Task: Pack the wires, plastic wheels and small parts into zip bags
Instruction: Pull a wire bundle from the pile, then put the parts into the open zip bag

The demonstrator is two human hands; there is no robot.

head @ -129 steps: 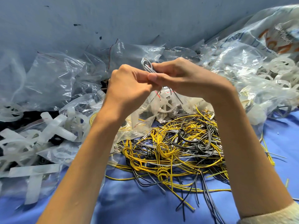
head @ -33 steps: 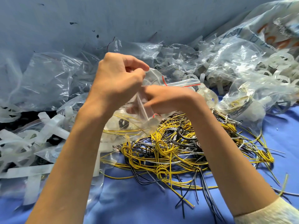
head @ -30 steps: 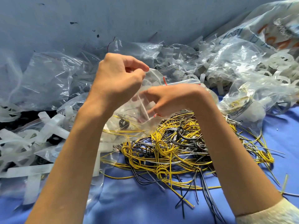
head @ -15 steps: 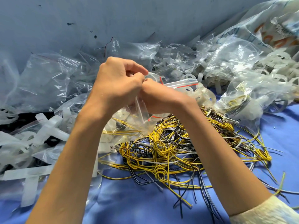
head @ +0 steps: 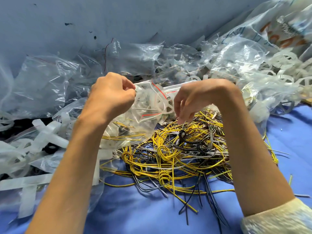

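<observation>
My left hand (head: 111, 96) pinches the zip bag (head: 143, 119) by its top edge. My right hand (head: 199, 98) hangs loosely curled just beside it, above the wires (head: 168, 159).

No wording is coming through clearly enough to read. At about two o'clock, a large printed sack (head: 285, 26) is showing big orange characters along its lower part and a patch of smaller dark lettering above them, all of it smearing into blur. Faint bluish lettering is running along the same sack's left fold, too washed out to make out. Near the centre, the clear zip bag (head: 148, 105) is showing only thin red lines at its closure.
</observation>
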